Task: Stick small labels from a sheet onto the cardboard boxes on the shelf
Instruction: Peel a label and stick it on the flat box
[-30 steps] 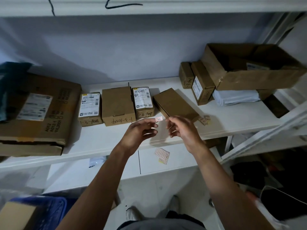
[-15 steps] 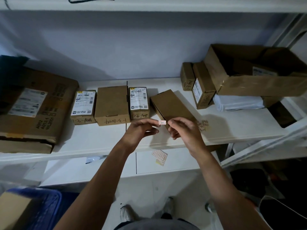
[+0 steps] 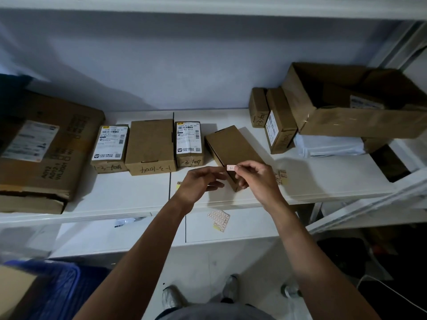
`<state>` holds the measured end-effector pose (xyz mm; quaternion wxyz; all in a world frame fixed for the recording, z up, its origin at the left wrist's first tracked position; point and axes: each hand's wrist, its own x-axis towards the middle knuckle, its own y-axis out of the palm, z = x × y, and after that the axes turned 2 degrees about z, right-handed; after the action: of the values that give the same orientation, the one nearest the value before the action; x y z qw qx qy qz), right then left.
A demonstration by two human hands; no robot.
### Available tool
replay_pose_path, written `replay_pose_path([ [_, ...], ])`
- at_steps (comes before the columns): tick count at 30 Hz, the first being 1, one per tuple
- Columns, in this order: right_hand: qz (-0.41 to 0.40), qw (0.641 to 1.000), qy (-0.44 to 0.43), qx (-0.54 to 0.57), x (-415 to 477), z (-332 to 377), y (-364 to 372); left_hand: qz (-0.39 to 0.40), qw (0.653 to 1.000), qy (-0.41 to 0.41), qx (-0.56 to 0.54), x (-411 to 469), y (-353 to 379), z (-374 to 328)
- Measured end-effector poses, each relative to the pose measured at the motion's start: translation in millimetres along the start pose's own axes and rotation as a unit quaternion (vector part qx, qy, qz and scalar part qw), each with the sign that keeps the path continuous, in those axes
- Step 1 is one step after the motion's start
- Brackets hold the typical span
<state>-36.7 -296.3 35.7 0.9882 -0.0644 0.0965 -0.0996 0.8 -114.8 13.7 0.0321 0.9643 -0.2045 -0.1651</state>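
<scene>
Landmark: your angled plain brown cardboard box (image 3: 233,151), on the white shelf (image 3: 323,181).
Left of it: three small brown cardboard boxes (image 3: 150,146).
Right of it: open brown carton (image 3: 351,105).
Below it: small label sheet (image 3: 219,220).

Beneath our shelf we see grey shoes (image 3: 172,299) on the pale floor (image 3: 203,262), and a blue crate (image 3: 57,287) at lower left.

matt cardboard boxes (image 3: 151,146) — smooth white shelf (image 3: 129,192)
</scene>
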Motion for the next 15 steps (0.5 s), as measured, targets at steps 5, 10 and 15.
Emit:
replay_pose_path([
  [5,-0.083,0.996,-0.008,-0.016,18.4,-11.5,-16.0,-0.031,0.998,-0.014,0.060,2.2,3.4,11.6],
  [10,-0.115,0.976,-0.049,-0.181,25.4,-29.8,-31.9,-0.045,0.994,-0.028,0.091,2.2,5.3,21.9],
  [15,-0.110,0.983,-0.020,-0.149,22.4,-30.7,-28.7,-0.032,0.995,-0.024,0.092,-1.4,10.0,16.8],
])
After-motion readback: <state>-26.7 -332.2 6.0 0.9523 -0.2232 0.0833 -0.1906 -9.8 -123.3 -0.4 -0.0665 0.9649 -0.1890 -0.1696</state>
